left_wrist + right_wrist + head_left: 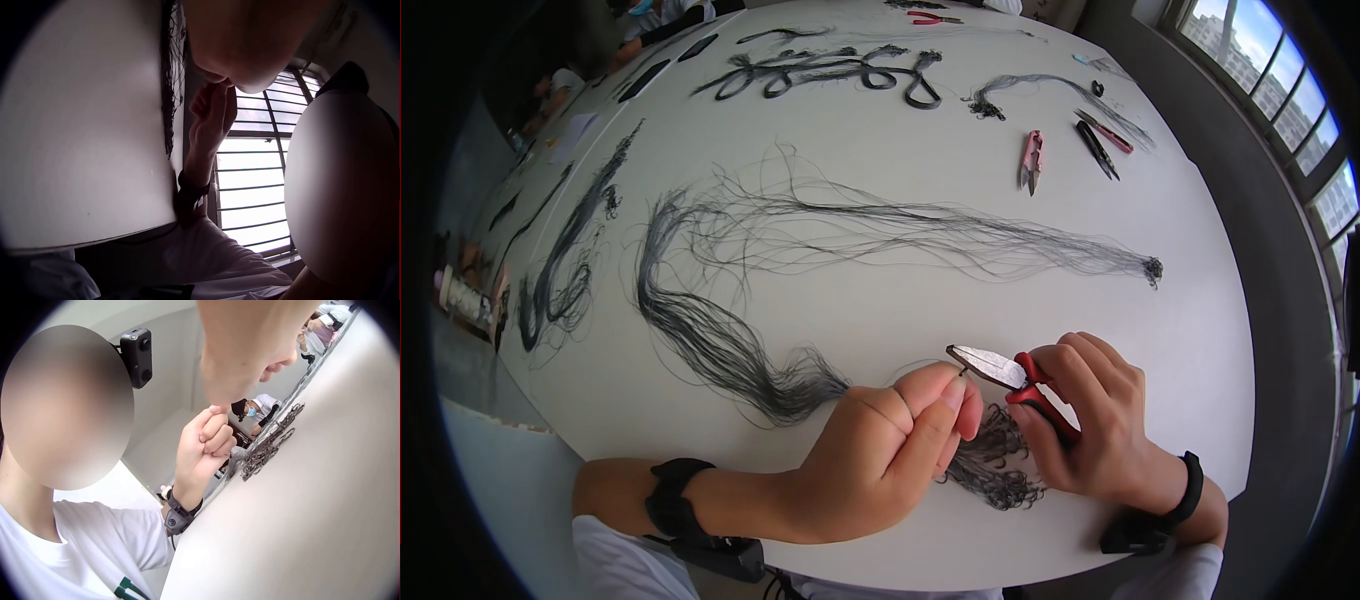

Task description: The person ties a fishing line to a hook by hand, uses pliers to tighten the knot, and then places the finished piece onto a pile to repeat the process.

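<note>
My left hand (890,440) grips a bundle of long dark hair-like strands (720,350), thumb and forefinger pinched together, with a short dark tip sticking up between them. The curly ends (1000,465) of dark strands lie below, between the two hands. In my right hand (1100,420) are pliers (992,367) with red and black handles; their jaws look closed, close beside the pinched tip. Both wrist views show the hands near each other, the left hand (206,440) with its fingers curled in the right wrist view. The pliers are hidden there.
Another knotted bundle of strands (900,215) stretches across the white table (1100,320). Looped bundles (830,75) lie at the back, others at left. Pink snips (1031,160) and black snips (1095,150) lie at back right. People sit at the far side; a barred window is right.
</note>
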Demonstrator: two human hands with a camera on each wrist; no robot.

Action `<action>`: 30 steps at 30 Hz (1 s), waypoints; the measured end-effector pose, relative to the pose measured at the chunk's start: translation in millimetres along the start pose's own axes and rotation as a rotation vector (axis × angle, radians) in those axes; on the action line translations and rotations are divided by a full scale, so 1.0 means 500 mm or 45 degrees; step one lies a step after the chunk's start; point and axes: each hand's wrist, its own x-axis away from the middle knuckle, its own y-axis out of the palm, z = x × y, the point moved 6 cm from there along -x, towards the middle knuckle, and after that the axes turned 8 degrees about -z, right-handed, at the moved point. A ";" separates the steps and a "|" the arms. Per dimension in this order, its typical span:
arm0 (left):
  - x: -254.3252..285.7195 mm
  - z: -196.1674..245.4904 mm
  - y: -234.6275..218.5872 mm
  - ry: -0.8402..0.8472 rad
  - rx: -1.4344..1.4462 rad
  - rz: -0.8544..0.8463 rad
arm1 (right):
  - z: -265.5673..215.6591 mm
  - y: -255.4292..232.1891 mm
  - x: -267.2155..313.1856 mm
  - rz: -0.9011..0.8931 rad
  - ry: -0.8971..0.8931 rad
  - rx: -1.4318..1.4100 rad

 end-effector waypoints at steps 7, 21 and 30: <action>0.002 0.008 0.002 -0.010 -0.015 0.008 | 0.002 0.000 0.004 0.012 0.023 -0.026; 0.008 0.004 0.005 -0.057 0.023 -0.013 | 0.028 0.006 0.006 -0.150 0.220 -0.531; 0.007 -0.011 0.006 -0.118 0.119 -0.008 | 0.048 0.025 0.012 -0.407 0.533 -0.925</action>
